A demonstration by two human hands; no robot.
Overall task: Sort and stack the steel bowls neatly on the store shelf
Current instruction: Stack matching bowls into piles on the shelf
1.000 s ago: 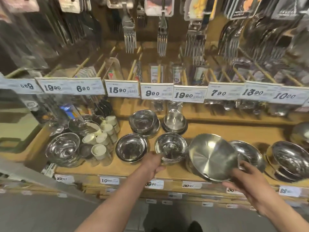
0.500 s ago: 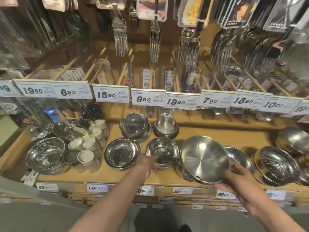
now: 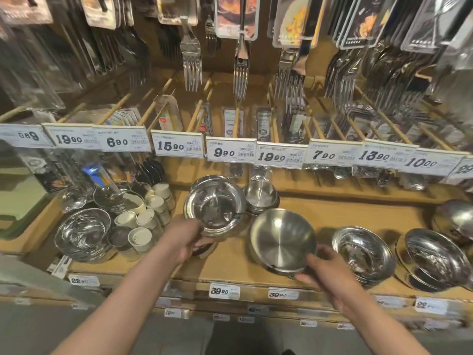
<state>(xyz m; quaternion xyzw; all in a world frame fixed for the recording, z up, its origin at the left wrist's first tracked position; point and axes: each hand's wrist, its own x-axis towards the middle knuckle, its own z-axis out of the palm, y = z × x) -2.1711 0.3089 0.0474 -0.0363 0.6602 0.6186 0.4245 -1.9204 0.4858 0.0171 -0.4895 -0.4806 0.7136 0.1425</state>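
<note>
Mid-sort, both hands loaded. Left hand [image 3: 188, 239] grips a shiny steel bowl [image 3: 215, 206] by its near rim, lifted and tipped toward the camera, in front of the stack of bowls [image 3: 204, 179] at the back of the shelf. Right hand [image 3: 325, 270] holds a brushed steel bowl [image 3: 282, 239] at its near-right rim, thumb over the edge, mouth tilted up; whether it sits on the dark bowl [image 3: 275, 268] glimpsed beneath it, I cannot tell.

Judged step: matching each bowl to a stack of its own size. The shiny bowl looks bound for the far stack just behind it. Next move calls for levelling it, centring it over that stack and lowering it straight so the rims nest.

Room: bare wooden shelf [image 3: 230, 260] shows between the two hands, good for setting down. Left is crowded by small white cups [image 3: 143, 226] and a glass-like bowl stack [image 3: 82, 234]. Right, two more bowls [image 3: 363, 249] lean near. A smaller bowl stack [image 3: 259, 194] sits just right of the far stack. Overhead, price tags [image 3: 230, 152] and hanging forks [image 3: 190, 62] limit lift height. Shelf's near edge is close under both wrists.
</note>
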